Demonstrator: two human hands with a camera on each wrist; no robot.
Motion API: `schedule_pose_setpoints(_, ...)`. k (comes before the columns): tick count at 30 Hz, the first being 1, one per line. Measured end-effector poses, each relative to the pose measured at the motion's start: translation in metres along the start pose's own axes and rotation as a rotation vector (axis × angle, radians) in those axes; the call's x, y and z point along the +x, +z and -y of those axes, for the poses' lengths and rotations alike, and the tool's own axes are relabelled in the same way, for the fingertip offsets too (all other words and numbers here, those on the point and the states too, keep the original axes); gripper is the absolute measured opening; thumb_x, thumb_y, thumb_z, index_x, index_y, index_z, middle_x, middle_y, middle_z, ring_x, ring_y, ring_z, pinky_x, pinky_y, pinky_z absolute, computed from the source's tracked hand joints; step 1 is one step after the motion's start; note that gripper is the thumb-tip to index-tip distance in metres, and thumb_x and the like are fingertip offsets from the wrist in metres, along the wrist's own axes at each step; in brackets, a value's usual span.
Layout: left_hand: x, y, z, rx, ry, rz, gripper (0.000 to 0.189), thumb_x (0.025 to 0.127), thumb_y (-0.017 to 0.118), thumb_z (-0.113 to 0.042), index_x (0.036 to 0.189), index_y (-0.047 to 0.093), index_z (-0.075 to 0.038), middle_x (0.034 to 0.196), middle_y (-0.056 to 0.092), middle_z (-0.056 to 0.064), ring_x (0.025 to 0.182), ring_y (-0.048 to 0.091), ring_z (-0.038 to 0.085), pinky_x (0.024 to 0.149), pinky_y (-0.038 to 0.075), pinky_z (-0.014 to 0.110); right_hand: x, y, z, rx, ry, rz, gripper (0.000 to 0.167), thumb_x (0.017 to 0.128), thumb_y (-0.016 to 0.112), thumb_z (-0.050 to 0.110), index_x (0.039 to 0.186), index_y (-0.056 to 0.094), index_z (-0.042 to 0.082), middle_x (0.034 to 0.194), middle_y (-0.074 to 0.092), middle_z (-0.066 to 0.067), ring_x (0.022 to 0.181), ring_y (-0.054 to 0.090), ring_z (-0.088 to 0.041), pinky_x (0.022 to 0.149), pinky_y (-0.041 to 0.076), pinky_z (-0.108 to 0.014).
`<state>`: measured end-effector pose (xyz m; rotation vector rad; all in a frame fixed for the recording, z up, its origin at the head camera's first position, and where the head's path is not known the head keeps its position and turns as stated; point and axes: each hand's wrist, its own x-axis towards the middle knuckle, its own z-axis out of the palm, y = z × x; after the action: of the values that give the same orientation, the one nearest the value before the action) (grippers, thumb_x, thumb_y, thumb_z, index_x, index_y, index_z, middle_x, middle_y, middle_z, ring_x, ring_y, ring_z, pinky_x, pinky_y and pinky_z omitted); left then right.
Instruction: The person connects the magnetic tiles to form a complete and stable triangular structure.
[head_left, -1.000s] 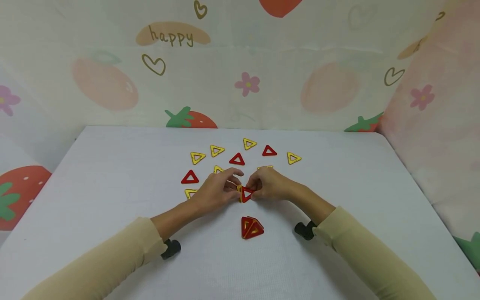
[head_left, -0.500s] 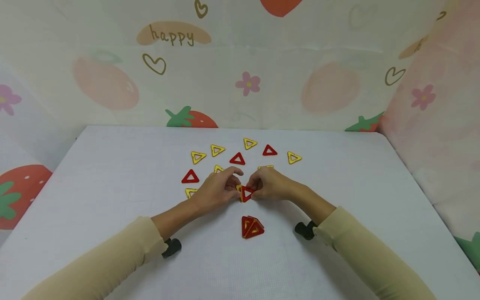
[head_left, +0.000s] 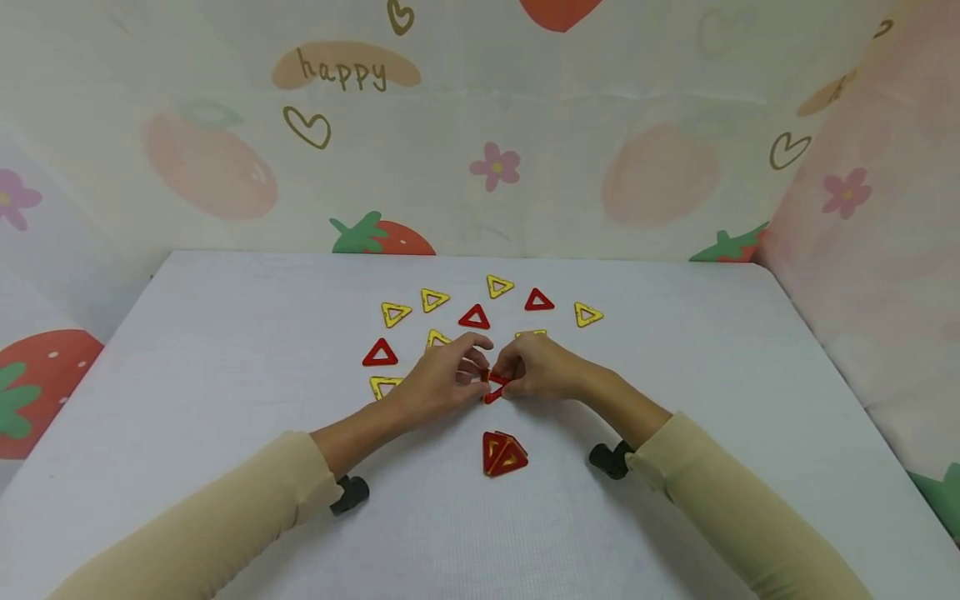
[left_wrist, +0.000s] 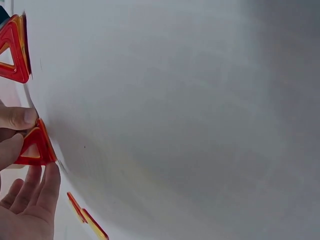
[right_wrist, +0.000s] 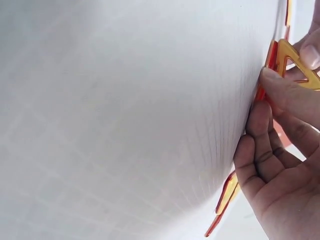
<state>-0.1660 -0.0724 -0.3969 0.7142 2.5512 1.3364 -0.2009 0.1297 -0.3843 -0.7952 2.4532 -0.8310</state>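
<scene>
since a second ago the left hand (head_left: 438, 379) has edged toward the right hand (head_left: 543, 367), and the yellow edge that showed between them is now largely covered; the right hand has barely moved. between their fingertips, near the middle of the bench (head_left: 262, 333), are joined triangle pieces (left_wrist: 46, 146), red on one face in the left wrist view and yellow on another in the right wrist view. the right hand pinches them with its thumb against a red side, its other fingers bent. the left hand is also clamped on them, thumb on one piece, while its index finger stands apart in the head view. whether the pieces touch the bench cannot be told. nearer the person sits a small red cluster (head_left: 504, 455) of leaning triangles, apart from both hands. beyond the hands, seven yellow triangles (head_left: 387, 315) and three red triangles (head_left: 474, 324) lie scattered; one yellow is partly behind the right hand, and two are partly covered by the left hand and wrist. farther out come beige sleeves (head_left: 202, 525), with a black device (head_left: 350, 495) at each wrist, and a pale backdrop (head_left: 420, 167) printed with strawberries, flowers, hearts and "happy".
</scene>
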Motion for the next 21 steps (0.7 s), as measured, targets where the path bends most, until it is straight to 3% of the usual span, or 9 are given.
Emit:
schedule_pose_setpoints(6, -0.0011, 0.0007, -0.0006, 0.017, -0.019, -0.019, 0.048, 0.087, 0.075, -0.005, 0.13, 0.053, -0.004, 0.108, 0.068, 0.008, 0.102, 0.068, 0.021, 0.091, 0.055, 0.035, 0.0002, 0.0005, -0.0021, -0.006, 0.002, -0.002, 0.014, 0.085, 0.078, 0.005, 0.097, 0.074, 0.005, 0.086, 0.066, 0.0, 0.082, 0.058, -0.015, 0.075, 0.052, -0.024)
schedule_pose_setpoints(13, -0.0051, 0.0026, 0.0031, -0.068, -0.046, -0.052, 0.046, 0.087, 0.075, -0.002, 0.127, 0.053, -0.001, 0.109, 0.07, 0.011, 0.104, 0.069, 0.023, 0.093, 0.054, 0.036, -0.0012, -0.0009, -0.0017, 0.004, 0.024, -0.002, 0.015, 0.085, 0.079, 0.006, 0.099, 0.074, 0.006, 0.09, 0.066, 0.0, 0.084, 0.059, -0.016, 0.076, 0.053, -0.025)
schedule_pose_setpoints(17, -0.0039, 0.0026, 0.0034, -0.055, -0.033, -0.066, 0.046, 0.085, 0.077, -0.002, 0.126, 0.054, -0.001, 0.106, 0.071, 0.011, 0.102, 0.068, 0.022, 0.093, 0.054, 0.037, -0.0003, -0.0009, -0.0022, 0.01, 0.022, -0.002, 0.016, 0.084, 0.079, 0.007, 0.099, 0.074, 0.006, 0.089, 0.066, 0.0, 0.084, 0.058, -0.016, 0.076, 0.053, -0.025)
schedule_pose_setpoints(21, -0.003, 0.0032, 0.0036, -0.052, -0.064, -0.075, 0.046, 0.085, 0.078, -0.003, 0.125, 0.055, -0.002, 0.105, 0.071, 0.009, 0.102, 0.068, 0.021, 0.096, 0.053, 0.037, 0.0008, -0.0001, -0.003, 0.016, 0.026, 0.003, 0.016, 0.084, 0.08, 0.007, 0.099, 0.074, 0.007, 0.089, 0.066, 0.0, 0.084, 0.058, -0.016, 0.076, 0.053, -0.025)
